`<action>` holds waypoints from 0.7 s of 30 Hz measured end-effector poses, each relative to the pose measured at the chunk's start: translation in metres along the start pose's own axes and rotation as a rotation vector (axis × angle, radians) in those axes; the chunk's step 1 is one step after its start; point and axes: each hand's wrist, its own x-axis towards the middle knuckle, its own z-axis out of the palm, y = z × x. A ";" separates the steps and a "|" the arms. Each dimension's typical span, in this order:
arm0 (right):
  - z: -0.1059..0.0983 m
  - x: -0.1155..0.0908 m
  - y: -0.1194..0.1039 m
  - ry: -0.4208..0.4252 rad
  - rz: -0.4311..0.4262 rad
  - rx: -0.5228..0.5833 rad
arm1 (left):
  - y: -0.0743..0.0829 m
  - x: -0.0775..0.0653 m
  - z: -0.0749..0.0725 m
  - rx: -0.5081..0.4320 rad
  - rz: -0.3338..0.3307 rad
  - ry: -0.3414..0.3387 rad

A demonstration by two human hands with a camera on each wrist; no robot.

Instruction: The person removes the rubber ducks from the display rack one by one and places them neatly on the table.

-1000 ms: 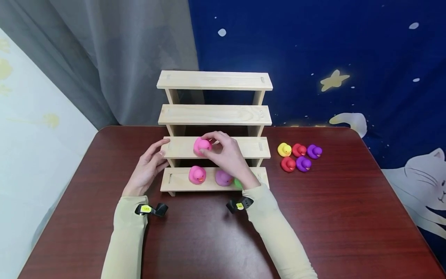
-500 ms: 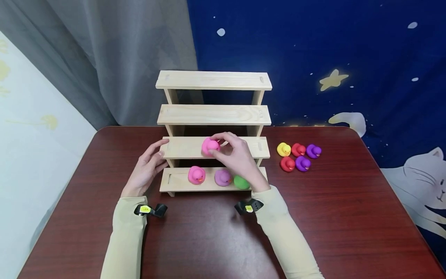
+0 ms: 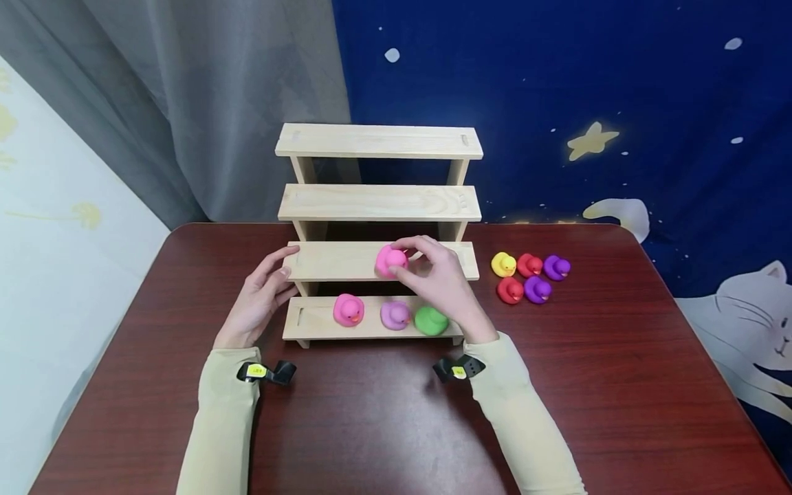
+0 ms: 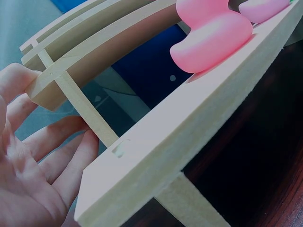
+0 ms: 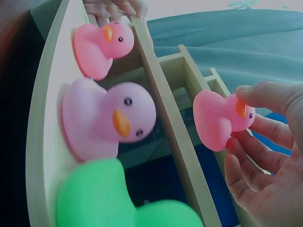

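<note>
My right hand point(image 3: 441, 280) pinches a pink rubber duck point(image 3: 391, 261) between thumb and fingers at the second-lowest step of a wooden stepped shelf point(image 3: 334, 262). In the right wrist view this duck point(image 5: 215, 120) faces the thumb side, and I cannot tell whether its base touches the board. My left hand point(image 3: 255, 302) touches the left end of the same step; the left wrist view has its fingers point(image 4: 61, 132) against the board's end and side support. On the lowest step sit another pink duck point(image 3: 348, 310), a light purple duck point(image 3: 395, 315) and a green duck point(image 3: 430, 320).
Right of the shelf, on the dark red table point(image 3: 619, 385), stand a yellow duck point(image 3: 504, 265), two red ducks point(image 3: 510, 290) and two purple ducks point(image 3: 537, 289). Behind the table hang a grey curtain point(image 3: 247, 103) and a blue starry cloth point(image 3: 495, 89).
My right hand has moved the pink duck rightward along the second-lowest step. The green duck below has come into fuller view. My left hand has stayed at the step's left end.
</note>
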 end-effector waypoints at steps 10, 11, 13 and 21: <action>-0.018 -0.007 0.005 0.022 0.000 -0.077 | 0.001 0.000 0.000 -0.002 -0.008 0.007; -0.020 -0.008 0.005 0.025 0.003 -0.082 | 0.001 0.000 0.000 -0.002 -0.007 0.006; -0.024 -0.010 0.006 0.031 0.010 -0.094 | 0.001 0.000 0.000 -0.001 -0.006 0.005; -0.039 -0.015 0.006 0.062 0.035 -0.114 | 0.000 -0.001 0.000 0.008 0.000 0.007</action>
